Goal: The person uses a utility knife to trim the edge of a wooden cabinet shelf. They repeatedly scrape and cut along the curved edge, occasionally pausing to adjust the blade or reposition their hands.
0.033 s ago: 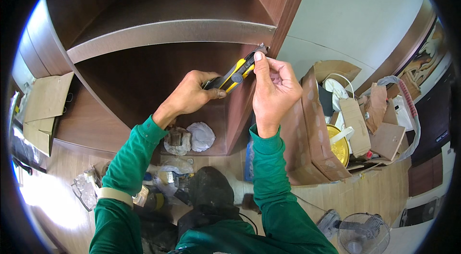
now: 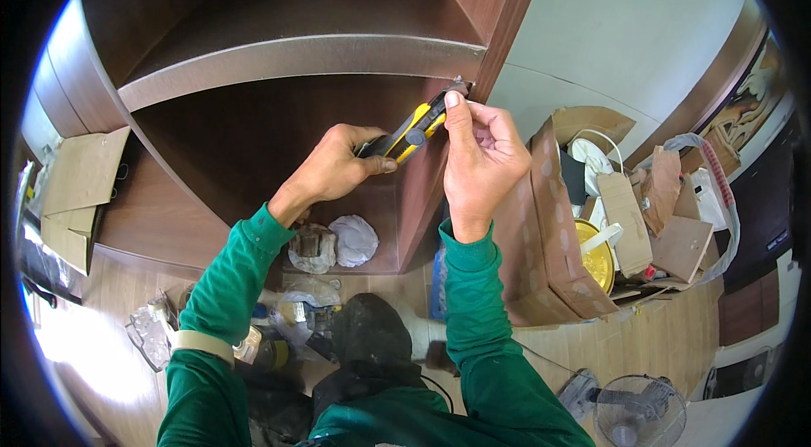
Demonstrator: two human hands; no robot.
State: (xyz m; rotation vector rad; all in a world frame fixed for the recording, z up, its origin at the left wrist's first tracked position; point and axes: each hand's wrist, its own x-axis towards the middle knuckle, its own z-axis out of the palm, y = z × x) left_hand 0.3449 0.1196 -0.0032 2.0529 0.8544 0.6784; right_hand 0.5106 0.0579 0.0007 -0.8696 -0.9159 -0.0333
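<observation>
A yellow-and-black utility knife (image 2: pixel 414 134) with a round lock wheel is held up in front of the brown wooden cabinet (image 2: pixel 507 16). My left hand (image 2: pixel 336 164) is closed round its rear end. At the front end, my right hand (image 2: pixel 481 151) pinches the knife with the thumb on top and the other fingers curled. The knife's tip is close to the right end of the metal-faced shelf edge (image 2: pixel 321 56); whether it touches cannot be made out. Part of the handle is hidden by my left hand.
At right stands an open cardboard box (image 2: pixel 553 227) with a yellow bucket lid (image 2: pixel 596 257) and cardboard scraps. Below it is a fan (image 2: pixel 639 411). A white round bundle (image 2: pixel 353 240) lies on the cabinet's bottom board. Plastic bags and tools (image 2: pixel 304 312) lie on the floor.
</observation>
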